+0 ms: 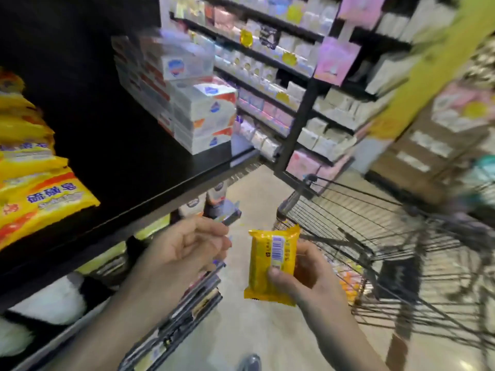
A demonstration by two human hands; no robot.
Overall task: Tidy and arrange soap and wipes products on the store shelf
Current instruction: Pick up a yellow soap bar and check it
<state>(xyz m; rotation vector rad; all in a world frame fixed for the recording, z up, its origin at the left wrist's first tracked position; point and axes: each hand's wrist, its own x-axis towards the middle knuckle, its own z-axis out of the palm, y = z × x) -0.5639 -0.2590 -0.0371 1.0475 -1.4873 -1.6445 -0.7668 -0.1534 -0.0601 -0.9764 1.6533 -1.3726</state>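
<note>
Both forearms fill the bottom of the view. Taking things from the left: yellow soap packs lie stacked at the left end of the black shelf, with a bare stretch of board beside them, and a stack of white soap boxes stands further along near the shelf's right end. Below the shelf edge, the left hand has its fingers curled; it may be pinching something small at the fingertips, but blur hides what, so I cannot tell. Just to its right, apart from it, the right hand grips a single yellow soap bar upright, barcode side facing the camera, thumb across its lower front. A wire shopping cart stands on the far right.

This looks like the restocking step: one bar out of the cart and not yet shelved. The next move likely calls for carrying it up and leftward to the matching yellow packs and setting it flat, label facing out.
</note>
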